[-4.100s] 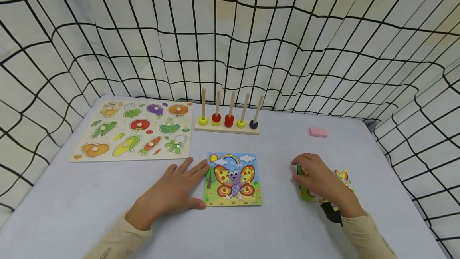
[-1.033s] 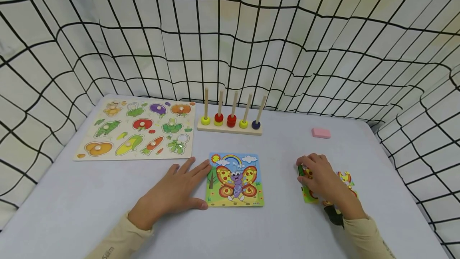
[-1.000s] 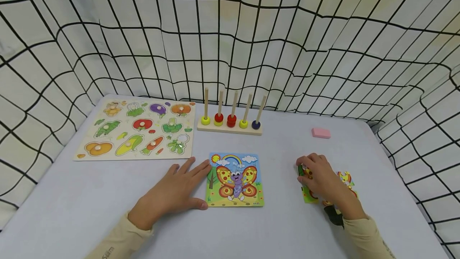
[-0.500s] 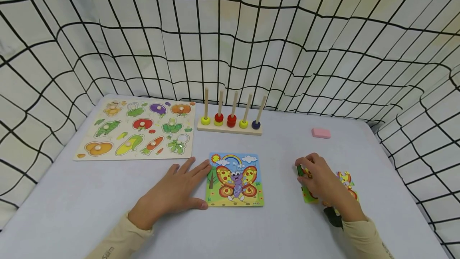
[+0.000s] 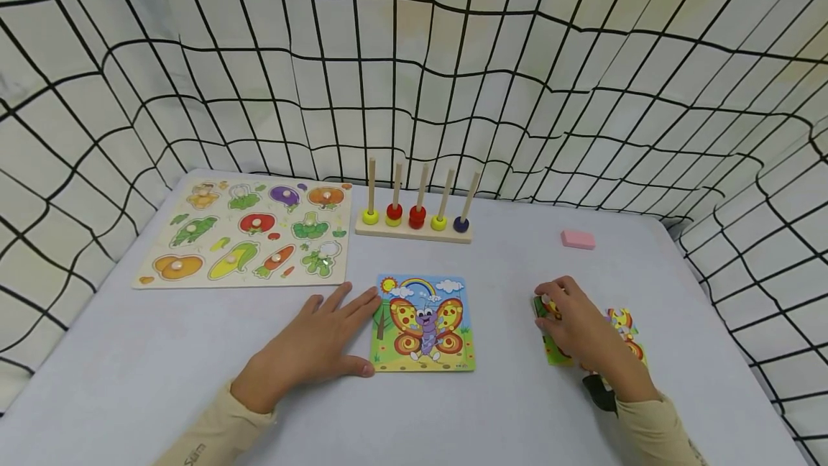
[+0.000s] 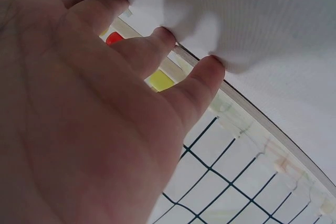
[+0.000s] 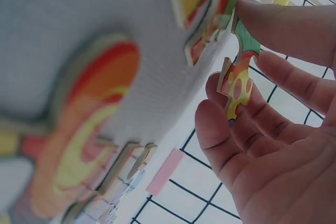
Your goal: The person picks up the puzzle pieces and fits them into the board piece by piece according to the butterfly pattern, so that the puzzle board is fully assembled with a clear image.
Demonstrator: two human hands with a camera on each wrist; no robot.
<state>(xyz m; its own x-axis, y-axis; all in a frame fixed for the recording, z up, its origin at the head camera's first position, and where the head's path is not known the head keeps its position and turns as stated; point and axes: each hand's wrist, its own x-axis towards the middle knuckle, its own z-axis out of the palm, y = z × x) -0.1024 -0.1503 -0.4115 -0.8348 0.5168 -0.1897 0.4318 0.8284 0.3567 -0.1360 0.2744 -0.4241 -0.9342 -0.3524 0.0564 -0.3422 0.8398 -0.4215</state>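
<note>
My left hand (image 5: 310, 351) lies flat with spread fingers, its fingertips and thumb at the left edge of a square butterfly picture board (image 5: 423, 326). In the left wrist view, the fingers (image 6: 197, 85) are stretched out and grip nothing. On the right, my right hand (image 5: 585, 326) holds a jigsaw piece between thumb and fingers. The right wrist view shows this green, yellow and red jigsaw piece (image 7: 241, 80) raised on its edge. Another green-yellow piece (image 5: 555, 352) lies below the fingers, and more pieces (image 5: 621, 318) lie beside the wrist, partly hidden by the hand.
A vegetable peg puzzle (image 5: 246, 236) lies at the back left. Beside it stands a wooden peg stand (image 5: 414, 233) with coloured beads. A pink block (image 5: 578, 239) lies at the back right. Black netting (image 5: 414, 60) surrounds the white table's far side and flanks.
The right hand stays over the same spot while its fingers shift slightly on the jigsaw piece, which turns a little. The left hand keeps its place at the board.
</note>
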